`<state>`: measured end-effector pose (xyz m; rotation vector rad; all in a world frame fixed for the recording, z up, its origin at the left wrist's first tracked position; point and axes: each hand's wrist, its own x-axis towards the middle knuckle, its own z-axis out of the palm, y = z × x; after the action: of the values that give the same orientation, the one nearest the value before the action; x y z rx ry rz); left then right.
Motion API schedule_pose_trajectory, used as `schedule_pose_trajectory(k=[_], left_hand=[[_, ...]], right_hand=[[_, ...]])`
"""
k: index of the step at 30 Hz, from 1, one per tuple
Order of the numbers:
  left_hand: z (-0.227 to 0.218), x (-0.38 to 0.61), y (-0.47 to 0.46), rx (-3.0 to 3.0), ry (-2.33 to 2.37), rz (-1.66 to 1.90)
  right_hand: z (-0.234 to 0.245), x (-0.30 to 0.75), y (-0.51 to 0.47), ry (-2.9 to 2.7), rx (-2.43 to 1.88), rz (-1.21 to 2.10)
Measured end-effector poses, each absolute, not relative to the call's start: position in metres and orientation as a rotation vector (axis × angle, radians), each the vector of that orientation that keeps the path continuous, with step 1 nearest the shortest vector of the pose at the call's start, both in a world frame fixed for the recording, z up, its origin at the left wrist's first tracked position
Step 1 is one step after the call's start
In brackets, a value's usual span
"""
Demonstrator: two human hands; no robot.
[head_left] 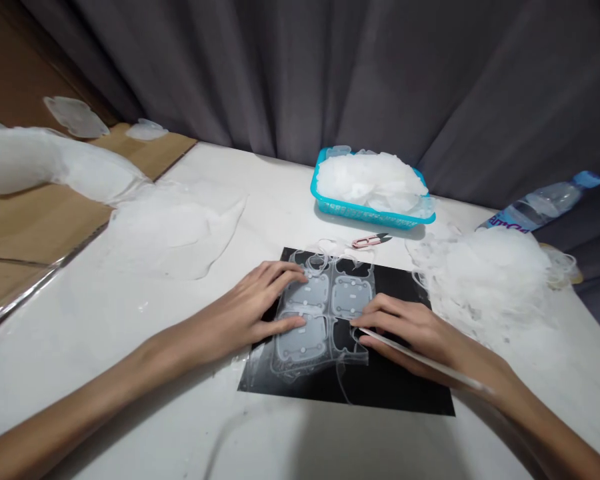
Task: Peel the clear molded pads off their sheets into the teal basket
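Observation:
A clear silicone sheet of moulded rounded-square pieces [325,310] lies on a black mat [390,387] in the middle of the white table. My left hand [257,303] lies flat with its fingers spread, pressing the sheet's left side. My right hand [413,330] grips a thin white stick-like tool [420,360], its tip touching the sheet's lower right edge near an empty cut-out.
A turquoise basket [360,212] heaped with clear pieces stands behind the mat, pink thread snips [370,240] in front of it. A pile of thin clear trimmings [485,280] lies right, a plastic bottle [540,207] beyond. Clear plastic bags [170,227] and cardboard [40,220] lie left.

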<state>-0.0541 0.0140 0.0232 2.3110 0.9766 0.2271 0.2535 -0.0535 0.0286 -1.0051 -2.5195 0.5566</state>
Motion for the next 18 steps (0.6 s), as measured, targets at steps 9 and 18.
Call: schedule_pose_trajectory(k=[9,18], left_hand=[[-0.001,-0.066,0.012,2.399,0.875,0.243],[-0.005,-0.066,0.021,2.481,0.816,0.215]], right_hand=[[0.016,0.209,-0.026,-2.331,-0.926,0.863],[-0.003,0.203,-0.018,-2.261,-0.901,0.881]])
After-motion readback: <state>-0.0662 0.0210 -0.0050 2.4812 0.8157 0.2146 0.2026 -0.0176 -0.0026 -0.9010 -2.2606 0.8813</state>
